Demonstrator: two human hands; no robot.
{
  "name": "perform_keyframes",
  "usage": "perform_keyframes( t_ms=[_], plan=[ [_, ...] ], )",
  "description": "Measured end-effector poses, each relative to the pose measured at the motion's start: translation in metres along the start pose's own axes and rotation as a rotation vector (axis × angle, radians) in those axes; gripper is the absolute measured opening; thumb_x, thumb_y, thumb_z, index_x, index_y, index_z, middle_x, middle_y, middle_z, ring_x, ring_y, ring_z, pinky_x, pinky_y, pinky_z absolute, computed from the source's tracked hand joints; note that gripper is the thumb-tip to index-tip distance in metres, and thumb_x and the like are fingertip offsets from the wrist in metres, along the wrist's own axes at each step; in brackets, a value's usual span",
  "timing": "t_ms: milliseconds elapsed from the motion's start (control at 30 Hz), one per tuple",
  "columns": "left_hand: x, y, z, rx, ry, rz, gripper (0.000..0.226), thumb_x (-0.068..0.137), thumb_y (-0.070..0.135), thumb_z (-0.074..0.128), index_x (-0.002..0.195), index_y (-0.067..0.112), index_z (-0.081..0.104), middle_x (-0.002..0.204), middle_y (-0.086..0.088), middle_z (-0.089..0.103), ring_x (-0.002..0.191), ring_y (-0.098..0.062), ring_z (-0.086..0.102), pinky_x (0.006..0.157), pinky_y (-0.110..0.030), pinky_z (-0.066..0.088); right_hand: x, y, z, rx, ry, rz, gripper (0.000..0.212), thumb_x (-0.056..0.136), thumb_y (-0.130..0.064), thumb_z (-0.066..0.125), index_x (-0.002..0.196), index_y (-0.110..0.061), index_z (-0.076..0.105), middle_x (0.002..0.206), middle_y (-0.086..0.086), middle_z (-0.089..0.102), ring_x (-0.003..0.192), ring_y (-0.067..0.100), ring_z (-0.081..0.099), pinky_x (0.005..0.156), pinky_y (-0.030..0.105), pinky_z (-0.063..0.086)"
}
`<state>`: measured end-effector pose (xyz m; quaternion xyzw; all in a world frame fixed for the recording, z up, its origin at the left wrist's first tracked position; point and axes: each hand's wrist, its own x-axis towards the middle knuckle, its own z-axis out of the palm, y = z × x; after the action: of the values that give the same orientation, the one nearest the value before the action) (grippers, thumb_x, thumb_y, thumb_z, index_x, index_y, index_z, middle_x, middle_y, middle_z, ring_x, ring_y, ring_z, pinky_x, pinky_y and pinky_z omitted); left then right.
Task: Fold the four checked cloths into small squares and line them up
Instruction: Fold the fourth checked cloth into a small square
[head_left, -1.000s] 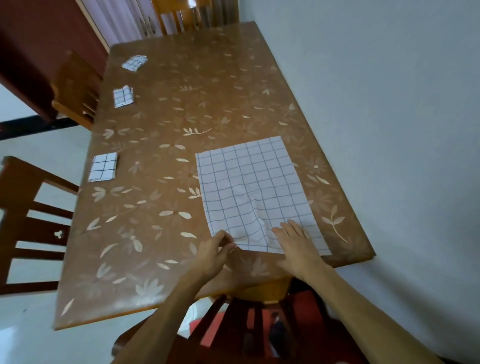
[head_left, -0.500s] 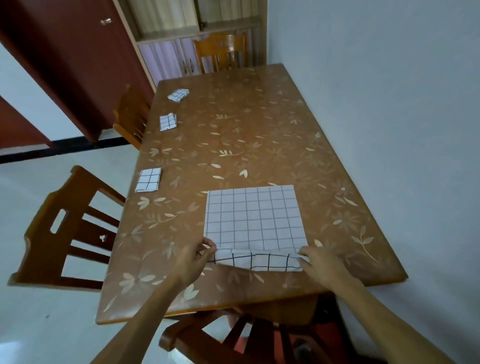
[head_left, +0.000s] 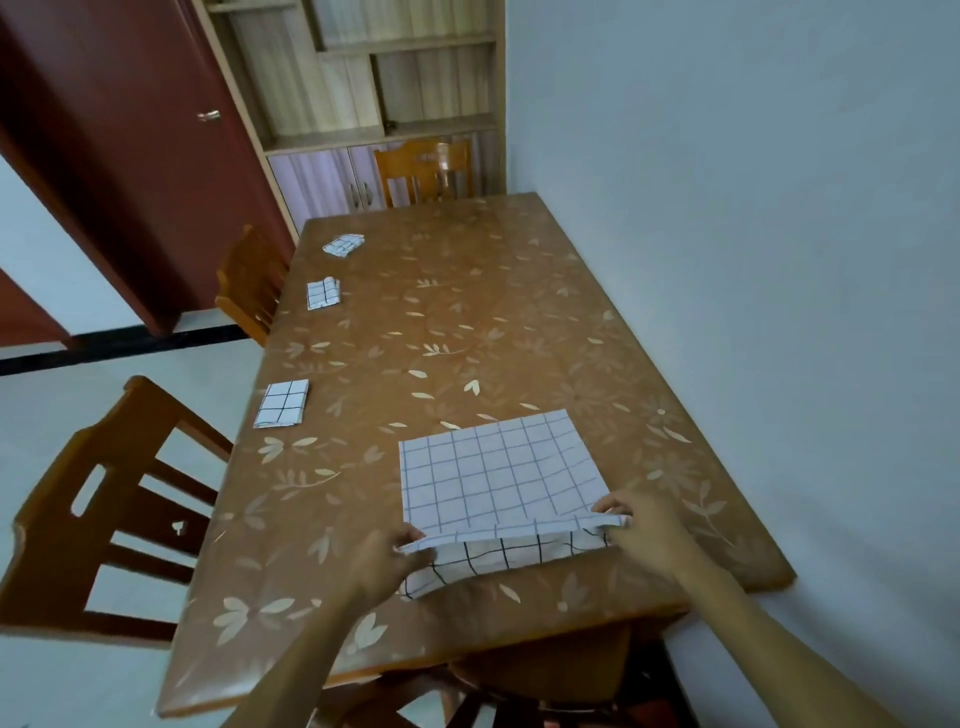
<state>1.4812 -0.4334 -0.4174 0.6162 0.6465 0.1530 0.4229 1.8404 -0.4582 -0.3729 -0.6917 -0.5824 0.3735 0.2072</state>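
- Three folded cloths (head_left: 282, 404) (head_left: 322, 294) (head_left: 343, 244) lie in a row along the worktop's (head_left: 519, 322) left edge.
- The fourth cloth (head_left: 498, 475) lies near the front edge, near hem lifted.
- Left hand (head_left: 387, 564) and right hand (head_left: 647, 530) pinch its near corners, fingers closed.
- Left to do: the remaining folds, then lining it up.

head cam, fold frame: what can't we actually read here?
- Left hand, head view: fingertips tucked under the lifted edge of the large cloth; grip unreadable.
- Right hand: thumb side behind its knuckles.
- Far folded cloth: too small to judge squareness or layer count.
- Middle folded cloth: same, slightly rumpled.
- Near chair: cut off by the bottom frame edge and hidden under the table.
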Motion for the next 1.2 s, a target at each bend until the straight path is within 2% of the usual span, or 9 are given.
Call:
perform_keyframes(
  t_ms=[133, 300, 467, 533, 600, 733, 867, 1033, 1200],
  plan=[
    [0.002, 0.013, -0.01, -0.262, 0.084, -0.032, 0.005, 0.085, 0.013, 0.077, 0.083, 0.009, 0.076, 0.076, -0.001, 0.073, 0.075, -0.011, 0.069, 0.071, -0.028, 0.054, -0.004, 0.0, -0.005, 0.204, 0.122, 0.057, 0.022, 0.082, 0.002, 0.069, 0.096, -0.016, 0.072, 0.098, 0.004, 0.072, 0.086, 0.014, 0.069, 0.069, 0.025, 0.057],
    [0.014, 0.015, -0.022, -0.492, 0.139, -0.095, 0.015, 0.084, 0.022, 0.08, 0.094, 0.012, 0.078, 0.091, -0.006, 0.078, 0.09, -0.026, 0.074, 0.087, -0.048, 0.059, 0.003, -0.006, -0.007, 0.351, 0.19, 0.126, 0.029, 0.083, -0.01, 0.076, 0.109, -0.016, 0.065, 0.095, -0.011, 0.059, 0.085, 0.005, 0.059, 0.069, 0.02, 0.047],
    [0.021, 0.02, -0.02, -0.525, 0.131, -0.153, 0.021, 0.082, 0.019, 0.081, 0.101, 0.013, 0.074, 0.093, -0.006, 0.078, 0.088, -0.025, 0.074, 0.078, -0.04, 0.059, 0.012, 0.001, 0.005, 0.364, 0.088, 0.204, 0.038, 0.082, -0.022, 0.079, 0.114, -0.02, 0.058, 0.11, -0.005, 0.057, 0.102, 0.015, 0.055, 0.084, 0.03, 0.049],
    [0.021, 0.019, -0.015, -0.488, 0.154, -0.191, 0.015, 0.082, 0.019, 0.081, 0.094, 0.014, 0.072, 0.088, -0.005, 0.075, 0.081, -0.021, 0.072, 0.067, -0.032, 0.057, 0.014, 0.01, 0.012, 0.373, 0.066, 0.232, 0.027, 0.086, -0.019, 0.074, 0.109, -0.019, 0.061, 0.11, 0.001, 0.066, 0.094, 0.016, 0.062, 0.076, 0.03, 0.052],
    [0.023, 0.016, -0.01, -0.443, 0.173, -0.19, 0.011, 0.083, 0.019, 0.08, 0.089, 0.016, 0.071, 0.087, -0.005, 0.074, 0.078, -0.018, 0.07, 0.062, -0.028, 0.055, 0.016, 0.017, 0.018, 0.333, 0.066, 0.243, 0.013, 0.09, -0.019, 0.069, 0.102, -0.02, 0.066, 0.107, 0.002, 0.07, 0.097, 0.02, 0.065, 0.087, 0.036, 0.052],
    [0.03, 0.006, 0.003, -0.394, 0.17, -0.24, 0.013, 0.083, 0.016, 0.079, 0.093, 0.015, 0.072, 0.09, -0.009, 0.076, 0.084, -0.025, 0.072, 0.07, -0.035, 0.059, 0.02, 0.029, 0.026, 0.262, 0.069, 0.279, 0.013, 0.092, -0.016, 0.064, 0.104, -0.021, 0.065, 0.103, -0.003, 0.067, 0.099, 0.019, 0.061, 0.09, 0.035, 0.047],
    [0.041, 0.0, 0.013, -0.286, 0.142, -0.227, 0.018, 0.083, 0.014, 0.078, 0.098, 0.02, 0.071, 0.089, 0.0, 0.075, 0.085, -0.02, 0.072, 0.082, -0.045, 0.06, 0.033, 0.037, 0.032, 0.209, 0.087, 0.331, 0.017, 0.092, -0.019, 0.062, 0.081, -0.031, 0.059, 0.089, -0.001, 0.068, 0.083, 0.016, 0.062, 0.08, 0.038, 0.053],
    [0.071, -0.012, 0.019, -0.136, 0.168, -0.279, 0.019, 0.083, 0.019, 0.077, 0.101, 0.022, 0.071, 0.089, 0.009, 0.072, 0.09, -0.019, 0.068, 0.087, -0.042, 0.055, 0.065, 0.043, 0.041, 0.199, 0.098, 0.343, 0.018, 0.091, -0.017, 0.066, 0.096, -0.03, 0.055, 0.081, -0.006, 0.065, 0.083, 0.021, 0.066, 0.083, 0.045, 0.055],
    [0.095, -0.022, 0.03, 0.03, 0.2, -0.363, 0.023, 0.086, 0.029, 0.073, 0.103, 0.015, 0.067, 0.093, -0.005, 0.071, 0.089, -0.025, 0.064, 0.075, -0.032, 0.046, 0.097, 0.061, 0.054, 0.12, 0.096, 0.383, 0.03, 0.09, -0.024, 0.069, 0.116, -0.014, 0.058, 0.086, -0.001, 0.066, 0.077, 0.014, 0.06, 0.07, 0.032, 0.048]
  ],
)
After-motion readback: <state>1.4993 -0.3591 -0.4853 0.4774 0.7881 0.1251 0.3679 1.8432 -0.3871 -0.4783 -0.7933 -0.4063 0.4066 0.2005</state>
